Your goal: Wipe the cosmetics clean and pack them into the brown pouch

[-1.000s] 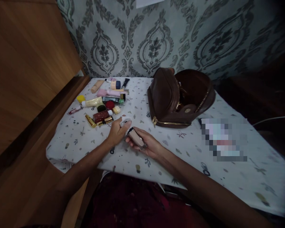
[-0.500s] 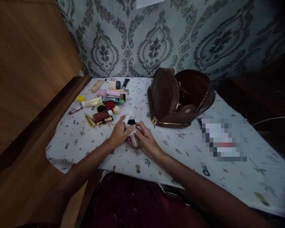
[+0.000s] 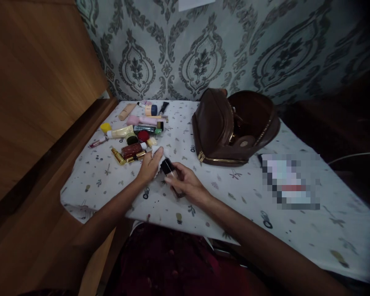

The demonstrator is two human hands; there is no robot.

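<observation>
My right hand (image 3: 189, 183) is wrapped round a small bottle (image 3: 174, 179) with a black cap and a beige-brown body, probably foundation. The bottle is tilted, its cap pointing up and to the left. Just left of the cap, my left hand (image 3: 149, 167) pinches a crumpled white tissue (image 3: 158, 153), partly hidden by the fingers. Beyond my left hand lie a gold tube (image 3: 118, 156), a second gold tube (image 3: 136, 157) and a dark red bottle (image 3: 132, 149) with a white cap.
Several more cosmetics, among them a cream-coloured tube (image 3: 121, 132) and a blue-lidded jar (image 3: 151, 109), lie at the back left of the patterned tablecloth (image 3: 222, 218). An unzipped brown bag (image 3: 211, 123) stands at the back. A blurred-out flat item (image 3: 288, 181) lies to the right.
My left hand and the tissue have moved left, off the bottle, so its black cap and upper body now show. My right hand still holds the bottle, now slightly lower.
</observation>
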